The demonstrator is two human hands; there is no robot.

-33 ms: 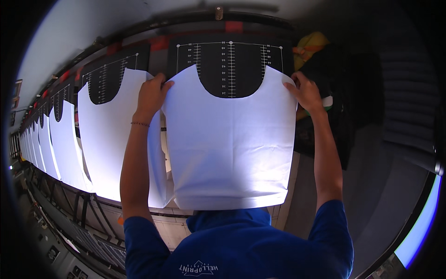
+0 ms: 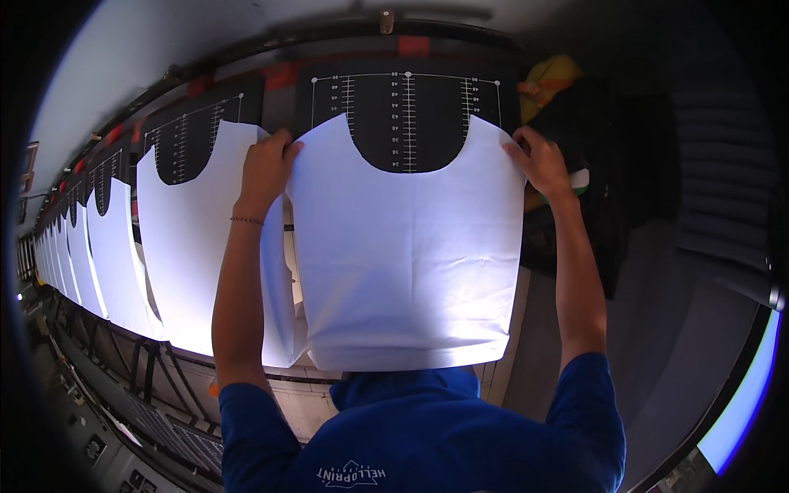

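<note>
A white shirt panel (image 2: 408,255) with a deep rounded neckline lies over a black printing board (image 2: 408,123) marked with white scale lines. My left hand (image 2: 269,168) pinches the panel's upper left edge, thumb on top and fingers curled at the side. At the upper right edge, my right hand (image 2: 542,168) holds the cloth the same way. Soft creases run across the lower part, and the bottom edge bends down near my chest. The fingertips of both hands are partly hidden by the cloth's edge.
To the left, a second board bears another white panel (image 2: 193,246), and several more dressed boards recede in a curved row. Yellow and orange cloth (image 2: 549,78) sits at the upper right, beside dark material. Far right glows a bright blue-white surface (image 2: 744,403).
My left hand has shifted very slightly to the left along the panel's edge. Both hands keep their hold, and the panel lies as before.
</note>
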